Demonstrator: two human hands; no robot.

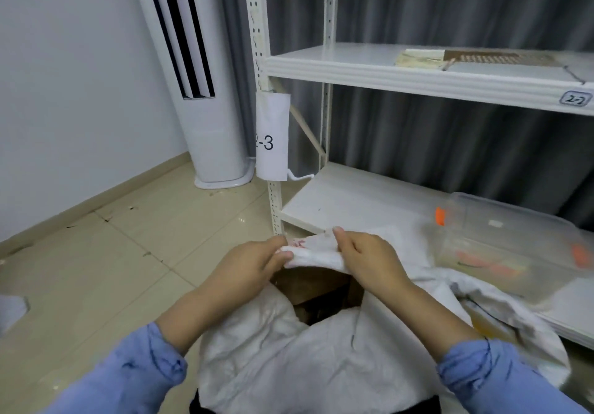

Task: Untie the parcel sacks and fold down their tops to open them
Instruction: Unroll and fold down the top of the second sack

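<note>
Lip (316, 254) of the white sack (289, 365) is the thing to watch. It runs crosswise, 9 to 3 o'clock, stretched between the two hands. The sack's open mouth and bulging body lie at 6 o'clock from the grip, on the person's side.

At the lip's 9 o'clock end the left hand (254, 265) pinches the cloth, thumb on top and fingers curled under. At the 3 o'clock end the right hand (363, 259) pinches it the same way, thumb raised at the top edge. Neither hand is nearer than the other, so I judge the coming fold to be a two-handed roll outward and down, toward 12 o'clock. No tie shows at the mouth, so the untying looks done here. Down in the mouth sits something brown (316, 288), dim enough that cardboard box is only my guess.

Around, from the left:
- tiled floor (128, 253) at 9 o'clock
- a tower air conditioner (205, 124) at 11
- a shelf post with a paper label (271, 140) marked "2-3" at 12
- the low shelf board (353, 198) just beyond the lip
- a clear plastic bin (508, 246) at 2
- more white cloth (514, 314) bunched at 4

That shelf board's front edge, close behind the lip, is what could crowd the fold.
</note>
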